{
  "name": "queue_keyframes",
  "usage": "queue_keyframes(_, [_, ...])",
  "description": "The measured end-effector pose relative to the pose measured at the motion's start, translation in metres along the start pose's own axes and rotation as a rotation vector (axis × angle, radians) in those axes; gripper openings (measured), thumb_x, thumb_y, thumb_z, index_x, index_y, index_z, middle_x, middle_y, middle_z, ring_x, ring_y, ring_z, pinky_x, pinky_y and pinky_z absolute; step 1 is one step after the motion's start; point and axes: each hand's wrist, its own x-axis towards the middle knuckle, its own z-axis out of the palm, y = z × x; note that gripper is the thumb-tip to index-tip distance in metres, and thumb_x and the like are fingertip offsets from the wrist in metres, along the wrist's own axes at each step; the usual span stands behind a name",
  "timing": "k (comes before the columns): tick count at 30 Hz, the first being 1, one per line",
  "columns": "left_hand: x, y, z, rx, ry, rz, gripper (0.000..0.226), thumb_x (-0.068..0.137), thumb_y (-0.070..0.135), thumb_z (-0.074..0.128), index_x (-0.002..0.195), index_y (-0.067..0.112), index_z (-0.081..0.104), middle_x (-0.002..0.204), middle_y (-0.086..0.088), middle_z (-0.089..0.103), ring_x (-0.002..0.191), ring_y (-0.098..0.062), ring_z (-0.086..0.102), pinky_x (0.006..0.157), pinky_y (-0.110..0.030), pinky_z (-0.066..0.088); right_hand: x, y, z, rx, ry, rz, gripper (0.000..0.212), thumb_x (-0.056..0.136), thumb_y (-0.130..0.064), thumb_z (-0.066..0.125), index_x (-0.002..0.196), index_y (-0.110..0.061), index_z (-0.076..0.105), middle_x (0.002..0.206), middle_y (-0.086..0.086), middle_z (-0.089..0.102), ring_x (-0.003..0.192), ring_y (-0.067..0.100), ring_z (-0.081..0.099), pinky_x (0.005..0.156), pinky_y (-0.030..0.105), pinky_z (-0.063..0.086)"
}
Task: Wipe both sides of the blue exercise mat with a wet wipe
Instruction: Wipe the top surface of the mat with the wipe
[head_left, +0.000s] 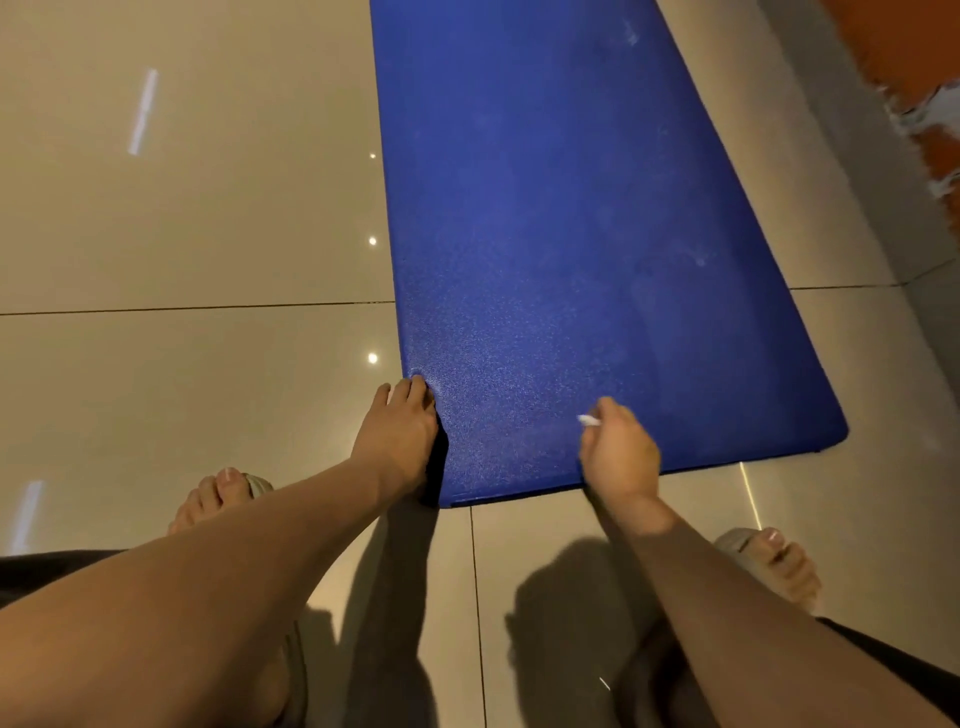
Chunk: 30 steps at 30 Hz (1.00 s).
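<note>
Blue exercise mat (571, 234): flat on the tiled floor (182, 234), stretching lengthwise away from the person, near short edge just ahead of both hands. Pebbled face up, with a few faint pale marks farther along.

Probably light, soft and floppy foam. Likely to sag and fold if lifted from a single point, and to cling to the tile rather than slide. Best taken at a corner or along an edge, then peeled over lengthwise to reach the underside. Little risk of damage beyond creasing or dragging.

Left hand (400, 431) at the near left corner, fingers laid over the long edge, seemingly pinching it with the thumb hidden beneath. Dark shadow under that edge, hinting at a slight lift.

Right hand (618, 452) over the near short edge, curled around the wet wipe (589, 420), with only a small white tip poking out past the fingers. Close to the surface, though actual contact impossible to judge.

Left foot (228, 493) and right foot (769, 561) in sandals, either side of the arms. Orange wall (909, 47) with flaking patches at the far right.
</note>
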Motion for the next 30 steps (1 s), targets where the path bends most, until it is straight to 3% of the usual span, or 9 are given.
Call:
queue_keyframes(4, [0.001, 0.003, -0.005, 0.047, -0.033, 0.004, 0.076, 0.081, 0.040, 0.077, 0.145, 0.012, 0.048, 0.146, -0.015, 0.037, 0.135, -0.032, 0.038, 0.115, -0.041, 0.033, -0.014, 0.003, 0.000, 0.040, 0.053, 0.160, 0.011, 0.098, -0.018, 0.053, 0.102, -0.009, 0.057, 0.102, 0.012, 0.064, 0.088, 0.034, 0.064, 0.067, 0.033, 0.041])
queue_keyframes(7, [0.003, 0.010, -0.013, 0.068, -0.070, 0.005, 0.069, 0.081, 0.038, 0.075, 0.140, 0.010, 0.051, 0.135, -0.015, 0.041, 0.124, -0.031, 0.043, 0.103, -0.038, 0.043, -0.048, -0.037, 0.022, 0.124, -0.030, -0.013, 0.010, 0.096, -0.019, 0.052, 0.099, -0.012, 0.057, 0.098, 0.009, 0.063, 0.084, 0.031, 0.064, 0.070, 0.038, 0.049])
queue_keyframes(10, [0.003, 0.017, -0.021, 0.062, -0.104, -0.010, 0.065, 0.082, 0.034, 0.070, 0.138, 0.008, 0.051, 0.133, -0.018, 0.040, 0.121, -0.033, 0.043, 0.094, -0.036, 0.049, -0.068, -0.056, 0.030, 0.114, -0.177, -0.280, 0.010, 0.098, -0.021, 0.051, 0.103, -0.016, 0.058, 0.100, 0.004, 0.062, 0.086, 0.024, 0.063, 0.072, 0.035, 0.049])
queue_keyframes(12, [0.003, 0.020, -0.023, 0.054, -0.141, -0.025, 0.067, 0.081, 0.033, 0.069, 0.139, 0.007, 0.049, 0.135, -0.020, 0.037, 0.122, -0.034, 0.041, 0.092, -0.035, 0.050, -0.058, -0.042, 0.023, 0.089, -0.162, -0.318, 0.007, 0.098, -0.021, 0.051, 0.100, -0.018, 0.057, 0.098, 0.002, 0.061, 0.084, 0.022, 0.063, 0.067, 0.031, 0.045])
queue_keyframes(15, [0.006, 0.022, -0.026, 0.026, -0.201, -0.043, 0.077, 0.077, 0.039, 0.073, 0.141, 0.006, 0.046, 0.141, -0.021, 0.031, 0.127, -0.036, 0.037, 0.093, -0.035, 0.052, -0.025, 0.007, 0.005, 0.051, -0.042, -0.077, 0.007, 0.098, -0.019, 0.052, 0.095, -0.016, 0.057, 0.096, 0.004, 0.061, 0.080, 0.026, 0.060, 0.065, 0.028, 0.035])
queue_keyframes(18, [0.010, 0.022, -0.031, -0.066, -0.267, -0.073, 0.100, 0.067, 0.063, 0.081, 0.143, 0.010, 0.044, 0.143, -0.017, 0.030, 0.133, -0.033, 0.032, 0.099, -0.036, 0.051, 0.004, 0.047, -0.014, 0.069, 0.046, 0.170, 0.011, 0.099, -0.022, 0.055, 0.098, -0.012, 0.059, 0.098, 0.007, 0.063, 0.081, 0.027, 0.059, 0.066, 0.031, 0.038])
queue_keyframes(21, [0.005, 0.030, -0.030, -0.046, -0.243, -0.102, 0.123, 0.055, 0.081, 0.078, 0.148, 0.010, 0.040, 0.151, -0.018, 0.025, 0.138, -0.035, 0.027, 0.103, -0.039, 0.050, 0.003, 0.025, -0.007, 0.120, 0.049, 0.262, 0.010, 0.098, -0.020, 0.058, 0.097, -0.010, 0.061, 0.096, 0.009, 0.064, 0.085, 0.031, 0.063, 0.064, 0.030, 0.038])
queue_keyframes(27, [0.006, 0.044, -0.016, -0.020, -0.150, -0.174, 0.122, 0.063, 0.074, 0.078, 0.151, 0.003, 0.033, 0.158, -0.029, 0.013, 0.145, -0.042, 0.021, 0.099, -0.035, 0.048, -0.042, -0.062, 0.027, 0.177, -0.217, -0.260, 0.015, 0.102, -0.022, 0.050, 0.102, -0.012, 0.062, 0.101, 0.007, 0.062, 0.087, 0.026, 0.061, 0.070, 0.037, 0.048])
queue_keyframes(30, [0.009, 0.043, -0.012, -0.039, -0.142, -0.188, 0.117, 0.062, 0.071, 0.081, 0.149, 0.004, 0.038, 0.157, -0.028, 0.015, 0.144, -0.043, 0.023, 0.099, -0.035, 0.049, -0.028, -0.036, 0.018, 0.147, -0.138, -0.265, 0.016, 0.102, -0.027, 0.051, 0.097, -0.014, 0.060, 0.096, 0.005, 0.062, 0.082, 0.027, 0.061, 0.067, 0.038, 0.048])
